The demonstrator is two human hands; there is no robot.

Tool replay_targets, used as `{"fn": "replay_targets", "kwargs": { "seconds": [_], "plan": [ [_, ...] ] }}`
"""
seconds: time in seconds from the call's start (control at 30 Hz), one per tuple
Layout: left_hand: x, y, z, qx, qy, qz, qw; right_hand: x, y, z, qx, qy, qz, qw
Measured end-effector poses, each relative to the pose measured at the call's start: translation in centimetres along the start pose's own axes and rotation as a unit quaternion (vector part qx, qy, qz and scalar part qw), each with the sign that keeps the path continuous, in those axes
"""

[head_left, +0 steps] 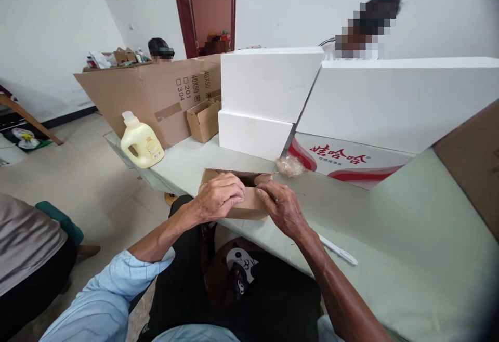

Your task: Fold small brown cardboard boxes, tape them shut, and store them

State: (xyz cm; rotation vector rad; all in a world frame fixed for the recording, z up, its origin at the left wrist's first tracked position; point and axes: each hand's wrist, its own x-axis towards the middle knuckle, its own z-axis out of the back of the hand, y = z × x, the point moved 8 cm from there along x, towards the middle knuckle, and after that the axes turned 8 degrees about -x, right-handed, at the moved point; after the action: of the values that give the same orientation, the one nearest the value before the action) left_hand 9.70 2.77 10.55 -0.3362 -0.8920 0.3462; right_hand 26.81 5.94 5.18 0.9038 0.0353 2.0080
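Note:
A small brown cardboard box (245,208) stands with its top open at the table's near edge, right in front of me. My left hand (220,196) is closed over its left part, fingers curled over the near rim. On the right, my right hand (283,204) grips the near rim and right side, the thumb against the front wall. The inside of the box is dark, and my fingertips are partly hidden in it. Beside my right forearm lies a white plastic-handled tool (339,251), its far end hidden by the arm.
A pale green cloth covers the table (390,227). Behind the box are a crumpled clear plastic bundle (290,166), white boxes (268,82), a printed carton (346,160) and a large cardboard carton (156,97). A yellow jug (142,144) stands at the left edge. Other people sit nearby.

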Motion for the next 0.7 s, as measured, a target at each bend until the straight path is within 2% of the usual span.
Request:
{"fn": "replay_targets", "kwargs": {
  "seconds": [0.07, 0.13, 0.23, 0.3, 0.37, 0.47, 0.53, 0.63, 0.7],
  "plan": [
    [0.0, -0.5, 1.1, -0.095, -0.028, 0.024, 0.995, -0.2, 0.2, -0.4, 0.000, 0.011, 0.002, 1.000],
    [0.0, -0.8, 3.3, -0.152, -0.085, 0.054, 0.983, -0.5, 0.6, -0.5, 0.003, 0.016, 0.012, 1.000],
    [-0.2, -0.6, 7.3, -0.079, -0.177, 0.085, 0.977, -1.7, 1.6, 0.0, 0.001, -0.004, 0.037, 0.999],
    [-0.2, -0.3, 8.7, 0.005, -0.178, 0.080, 0.981, -2.9, 2.4, 0.3, 0.000, -0.025, 0.062, 0.998],
    [-0.2, 0.3, 8.5, 0.053, -0.129, 0.064, 0.988, -4.2, 3.1, 0.4, 0.002, -0.037, 0.086, 0.996],
    [-0.7, 1.2, 6.5, 0.072, -0.032, 0.055, 0.995, -5.8, 3.8, 0.3, 0.008, -0.035, 0.087, 0.996],
    [-1.2, 1.5, 5.3, 0.065, 0.007, 0.060, 0.996, -6.6, 4.0, 0.2, 0.010, -0.034, 0.074, 0.997],
    [-1.7, 1.8, 5.0, 0.008, -0.005, 0.104, 0.995, -7.2, 4.6, 0.3, 0.009, -0.037, 0.067, 0.997],
    [-2.2, 2.6, 5.3, -0.059, -0.033, 0.178, 0.982, -7.3, 4.9, 0.3, 0.008, -0.040, 0.068, 0.997]
  ]
}}
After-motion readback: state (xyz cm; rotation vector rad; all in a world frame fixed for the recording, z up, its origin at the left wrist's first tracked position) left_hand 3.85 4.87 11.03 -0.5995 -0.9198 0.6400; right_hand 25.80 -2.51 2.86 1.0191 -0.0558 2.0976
